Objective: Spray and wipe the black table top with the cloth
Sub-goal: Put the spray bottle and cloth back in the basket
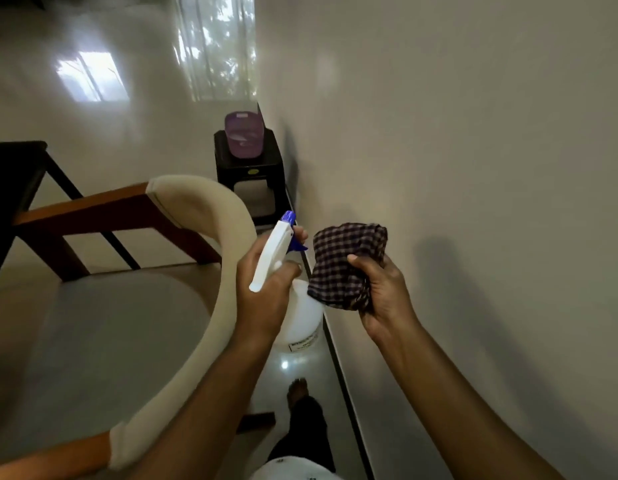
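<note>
Holding, centre frame: checked cloth (349, 261), bunched, in right hand (383, 299). Grip clamped on it, thumb across the front, fingers behind the lower folds. Cloth is off any surface, in the air just right of the spray bottle (302, 317) and overlapping its shoulder in view.

Spray bottle: white body, blue nozzle at top pointing to the upper frame. Left hand (266, 299) wraps the neck under the white head; grip closed on it, one fingertip on the blue trigger. Bottle tilted slightly, also carried in the air.

Black surface (9, 202): far left edge of frame, dark top cut off by the frame, well apart from both hands.

Between it and the hands: chair (210, 216) with curved cream padded back and brown wooden frame.

Upper centre: small black stool (248, 161) against the wall (439, 133), purple container (243, 135) on top.

Glossy floor (144, 98) reflects a window. Bare foot (297, 389) at bottom centre.
</note>
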Available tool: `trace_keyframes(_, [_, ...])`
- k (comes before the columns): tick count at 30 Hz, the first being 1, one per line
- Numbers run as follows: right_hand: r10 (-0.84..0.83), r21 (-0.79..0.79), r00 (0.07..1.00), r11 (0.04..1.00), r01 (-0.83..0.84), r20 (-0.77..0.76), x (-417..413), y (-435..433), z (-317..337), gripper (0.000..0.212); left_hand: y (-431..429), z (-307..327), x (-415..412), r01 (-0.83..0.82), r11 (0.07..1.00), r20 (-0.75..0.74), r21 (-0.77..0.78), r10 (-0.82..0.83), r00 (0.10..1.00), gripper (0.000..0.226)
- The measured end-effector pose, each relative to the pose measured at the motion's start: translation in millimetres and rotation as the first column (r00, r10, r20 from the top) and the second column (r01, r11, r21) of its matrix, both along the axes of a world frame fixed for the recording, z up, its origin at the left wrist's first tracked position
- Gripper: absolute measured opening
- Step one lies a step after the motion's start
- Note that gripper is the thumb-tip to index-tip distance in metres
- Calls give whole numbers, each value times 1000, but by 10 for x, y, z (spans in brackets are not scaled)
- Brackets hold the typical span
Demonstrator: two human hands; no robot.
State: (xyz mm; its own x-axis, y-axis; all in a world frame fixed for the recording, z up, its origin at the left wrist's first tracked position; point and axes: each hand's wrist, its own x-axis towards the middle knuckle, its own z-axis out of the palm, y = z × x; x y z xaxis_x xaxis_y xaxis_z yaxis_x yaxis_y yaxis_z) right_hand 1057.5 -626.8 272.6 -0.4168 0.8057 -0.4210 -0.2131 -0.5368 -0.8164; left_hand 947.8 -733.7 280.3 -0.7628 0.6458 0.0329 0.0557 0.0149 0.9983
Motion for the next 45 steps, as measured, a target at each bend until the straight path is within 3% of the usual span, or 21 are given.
trace_keyframes(4, [4, 86, 1000, 996, -3, -4, -594, 664, 237, 29, 650, 216, -517, -65, 994, 6, 91, 65, 998, 45])
trace_keyframes(9, [117, 74, 989, 991, -110, -89, -1450, 1171, 405, 17, 1013, 455, -1101, -222, 965, -66, 138, 232, 970, 42])
trace_keyframes(15, [290, -15, 937, 954, -298, -194, -2591, 1269, 428, 29, 1081, 568, -1862, -497, 864, -132, 78, 503, 854, 50])
trace_keyframes(19, [424, -53, 876, 893, -446, -231, -3258, 1421, 372, 32, 1143, 591, -2297, -629, 773, -138, 82, 634, 761, 38])
trace_keyframes(21, [515, -93, 810, 825, -557, -278, -3615, 1565, 294, 11, 1202, 537, -2566, -711, 701, -99, 61, 713, 694, 40])
trace_keyframes(25, [604, -194, 738, 719, -667, -300, -4215, 1743, 192, 26, 1315, 399, -3051, -827, 562, -41, -29, 826, 562, 41])
trace_keyframes(30, [766, -189, 560, 528, -828, -316, -4848, 1488, 100, 15, 1125, 364, -3260, -911, 396, -133, -117, 902, 410, 47])
trace_keyframes(32, [836, -177, 466, 432, -885, -289, -5019, 1244, 134, 22, 977, 391, -3244, -940, 311, -90, -141, 941, 325, 46])
trace_keyframes(36, [942, -169, 231, 193, -967, -245, -5109, 638, 253, 25, 589, 424, -3003, -979, 50, -5, -199, 999, 52, 33])
trace_keyframes(38, [965, -152, 142, 110, -982, -219, -5065, 340, 264, 23, 357, 334, -2894, -972, -57, 58, -228, 996, -72, 42])
trace_keyframes(41, [985, -167, 50, 22, -986, -164, -4910, -82, 176, 23, 39, 230, -2729, -962, -160, 96, -222, 978, -185, 52])
trace_keyframes(45, [989, -234, -24, -58, -971, -146, -4815, -374, 87, 28, -163, 103, -2628, -921, -322, 20, -220, 942, -335, 42])
